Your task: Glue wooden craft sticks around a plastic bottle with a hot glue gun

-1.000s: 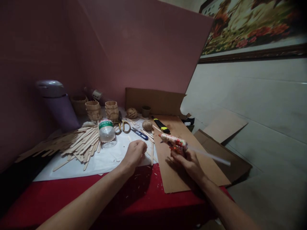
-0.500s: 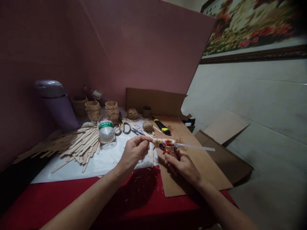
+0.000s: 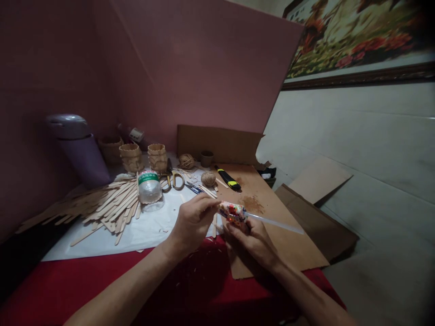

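My right hand is wrapped round a flower-patterned hot glue gun, held above the cardboard sheet. A translucent glue stick sticks out of its back end, pointing right and slightly down. A small orange-red light shows on the gun's side. My left hand is closed at the gun's front end, thumb and index finger pinched together by the nozzle. The nozzle tip is hidden by those fingers, and I cannot make out what lies between them.
Wooden craft sticks lie piled left, beside a labelled plastic bottle. Scissors, a twine ball and a black-yellow utility knife lie behind my hands. Two stick-built cups and a purple flask stand at the back left.
The glue gun has tilted, its glue stick's free end now lower. My left hand has shifted right, its fingers curling closer round the nozzle end. My view has moved slightly.
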`<action>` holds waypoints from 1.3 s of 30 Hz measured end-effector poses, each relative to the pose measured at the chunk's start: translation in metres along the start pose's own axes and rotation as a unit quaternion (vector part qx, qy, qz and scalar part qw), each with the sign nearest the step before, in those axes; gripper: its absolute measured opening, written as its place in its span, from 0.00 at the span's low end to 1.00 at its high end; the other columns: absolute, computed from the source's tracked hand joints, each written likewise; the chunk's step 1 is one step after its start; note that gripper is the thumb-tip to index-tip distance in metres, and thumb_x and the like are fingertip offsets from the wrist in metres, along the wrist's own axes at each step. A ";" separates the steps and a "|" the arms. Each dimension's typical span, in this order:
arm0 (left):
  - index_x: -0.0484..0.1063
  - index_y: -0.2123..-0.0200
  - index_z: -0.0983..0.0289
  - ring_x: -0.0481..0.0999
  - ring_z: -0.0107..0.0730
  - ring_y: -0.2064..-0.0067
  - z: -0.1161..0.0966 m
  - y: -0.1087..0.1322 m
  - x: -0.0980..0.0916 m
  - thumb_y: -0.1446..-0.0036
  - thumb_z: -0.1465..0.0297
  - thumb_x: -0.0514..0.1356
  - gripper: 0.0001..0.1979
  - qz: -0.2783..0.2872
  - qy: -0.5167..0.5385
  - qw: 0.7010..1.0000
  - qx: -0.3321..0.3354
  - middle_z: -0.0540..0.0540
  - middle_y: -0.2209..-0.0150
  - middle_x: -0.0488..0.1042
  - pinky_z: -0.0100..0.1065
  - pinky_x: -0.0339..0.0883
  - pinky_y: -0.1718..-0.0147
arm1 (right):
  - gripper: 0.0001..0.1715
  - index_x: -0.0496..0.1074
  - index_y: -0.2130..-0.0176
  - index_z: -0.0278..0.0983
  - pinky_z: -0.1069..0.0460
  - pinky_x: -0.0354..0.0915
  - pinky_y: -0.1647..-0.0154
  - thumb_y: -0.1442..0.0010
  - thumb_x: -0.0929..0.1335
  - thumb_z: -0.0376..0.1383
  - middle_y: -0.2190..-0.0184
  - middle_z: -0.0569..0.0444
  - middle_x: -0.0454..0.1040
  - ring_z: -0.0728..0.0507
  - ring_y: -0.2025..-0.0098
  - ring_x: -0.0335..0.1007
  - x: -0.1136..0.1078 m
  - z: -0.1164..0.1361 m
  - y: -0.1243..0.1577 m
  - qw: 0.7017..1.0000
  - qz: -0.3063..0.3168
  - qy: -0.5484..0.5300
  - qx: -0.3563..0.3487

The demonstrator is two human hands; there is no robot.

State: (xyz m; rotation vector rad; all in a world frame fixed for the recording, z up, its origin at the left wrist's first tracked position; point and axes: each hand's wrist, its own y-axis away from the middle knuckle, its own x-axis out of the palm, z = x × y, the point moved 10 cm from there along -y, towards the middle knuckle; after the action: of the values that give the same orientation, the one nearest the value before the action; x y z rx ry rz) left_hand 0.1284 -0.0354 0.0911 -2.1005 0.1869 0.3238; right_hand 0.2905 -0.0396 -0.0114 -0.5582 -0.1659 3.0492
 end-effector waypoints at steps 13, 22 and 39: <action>0.73 0.62 0.66 0.74 0.29 0.71 -0.038 0.013 0.023 0.34 0.76 0.50 0.11 0.034 -0.220 0.955 0.194 0.54 0.72 0.73 0.27 0.68 0.72 | 0.18 0.73 0.70 0.35 0.53 0.62 0.72 0.41 0.69 0.48 0.76 0.55 0.70 0.48 0.74 0.62 0.000 0.018 0.000 0.998 0.001 -0.010 -0.070; 0.68 0.68 0.64 0.67 0.25 0.74 0.026 0.006 0.001 0.39 0.73 0.55 0.05 -0.035 -0.014 0.991 -0.129 0.50 0.74 0.70 0.27 0.62 0.75 | 0.25 0.69 0.75 0.35 0.57 0.42 0.88 0.41 0.69 0.52 0.89 0.63 0.58 0.55 0.88 0.48 0.007 0.006 -0.005 0.986 0.053 -0.160 0.016; 0.57 0.83 0.62 0.47 0.17 0.84 0.073 0.031 0.019 0.53 0.58 0.62 0.20 -0.035 0.271 0.857 -0.437 0.42 0.87 0.51 0.24 0.39 0.85 | 0.22 0.69 0.61 0.35 0.61 0.51 0.91 0.47 0.75 0.48 0.77 0.60 0.70 0.58 0.86 0.50 0.007 0.000 -0.003 0.948 0.052 -0.306 0.076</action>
State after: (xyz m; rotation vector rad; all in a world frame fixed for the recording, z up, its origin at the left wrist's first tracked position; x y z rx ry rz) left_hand 0.1265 0.0110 0.0236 -3.0650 0.3358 -0.3212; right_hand 0.2842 -0.0366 -0.0138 0.4133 0.0878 3.1859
